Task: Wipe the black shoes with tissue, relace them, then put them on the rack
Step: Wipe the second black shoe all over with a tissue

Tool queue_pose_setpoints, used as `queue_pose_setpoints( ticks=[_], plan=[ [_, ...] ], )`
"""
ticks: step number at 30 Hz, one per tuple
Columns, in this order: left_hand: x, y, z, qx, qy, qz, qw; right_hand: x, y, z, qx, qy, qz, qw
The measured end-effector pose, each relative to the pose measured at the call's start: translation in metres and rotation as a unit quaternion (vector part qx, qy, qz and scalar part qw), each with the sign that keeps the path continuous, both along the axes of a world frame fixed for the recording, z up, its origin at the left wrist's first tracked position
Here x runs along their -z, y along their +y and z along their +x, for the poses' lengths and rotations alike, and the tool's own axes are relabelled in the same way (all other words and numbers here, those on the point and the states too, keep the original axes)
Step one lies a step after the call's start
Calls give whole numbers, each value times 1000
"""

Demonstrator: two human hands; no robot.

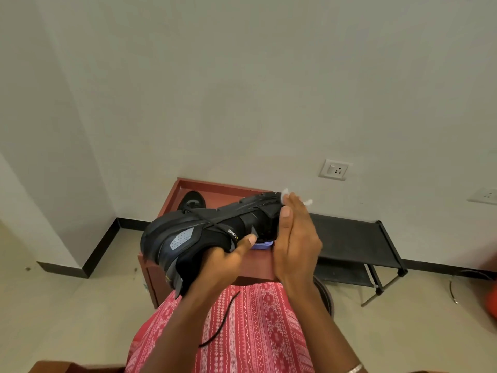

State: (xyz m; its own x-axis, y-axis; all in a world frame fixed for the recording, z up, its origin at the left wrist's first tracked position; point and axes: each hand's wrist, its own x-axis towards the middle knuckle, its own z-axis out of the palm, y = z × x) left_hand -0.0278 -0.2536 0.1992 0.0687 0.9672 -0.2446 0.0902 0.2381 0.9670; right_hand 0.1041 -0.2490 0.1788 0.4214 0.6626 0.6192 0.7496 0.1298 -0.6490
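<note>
1. Over the lap, held up off the table, is one black shoe [193,238]. It's tipped so the treaded sole runs along its upper far edge and the bulky end points down-left.
2. The left hand [223,262] grips it from underneath, fingers wrapped round the body and the thumb pressed on the side, just beside a small white label.
3. The right hand [295,243] is at the other end of the shoe. It holds a white tissue [285,194] against the tread there, thumb on the near side. Bits of tissue poke out past the fingers, which are mostly hidden, so I can't see exactly how they curl.
4. A loose black lace [222,321] hangs from the shoe and trails down over the red patterned garment [255,332].
5. The second shoe [192,201] sits on the reddish-brown table [258,265], at the far left, partly hidden behind the held one.
6. Something small and purple [262,246] lies on the table just under the held shoe; can't tell what it is.
7. The black rack [349,235] stands against the wall right of the table.
8. Also there: a wall socket [334,170] above the rack and a metal bangle [353,368] on the right wrist.
</note>
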Motion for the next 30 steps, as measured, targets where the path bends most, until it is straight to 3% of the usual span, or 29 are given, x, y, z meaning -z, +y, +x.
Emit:
queue_pose_setpoints(
  ticks=[5, 7, 9, 12, 14, 20, 23, 26, 28, 30],
  plan=[
    [4, 1, 0, 20, 18, 2, 1000, -3, -5, -23, -137, -141, 57, 979],
    [3, 1, -3, 5, 3, 15, 1000, -1, 1, -3, -139, -158, 72, 975],
    [0, 0, -5, -19, -8, 15, 1000, 2, 6, 18, -90, -101, 53, 989],
    [-1, 1, -6, -19, -16, 6, 1000, 5, 8, 27, -21, 59, 20, 998],
    [0, 2, -5, -11, -10, 10, 1000, 3, 3, 15, -9, 76, 15, 997],
    [2, -2, -1, 42, 49, 75, 995, -9, -16, -36, -167, -122, 46, 977],
    [3, -1, -1, 30, 20, 41, 998, -7, -5, -10, -163, -169, 71, 969],
    [2, 2, -4, -12, -13, 18, 1000, -1, 5, 26, -71, -61, 31, 995],
    [1, 2, -6, -8, -8, -14, 1000, 3, 5, 31, -25, 42, 9, 999],
    [5, 4, -6, -5, -2, -24, 1000, 4, 3, 24, -4, 80, 3, 997]
  ],
)
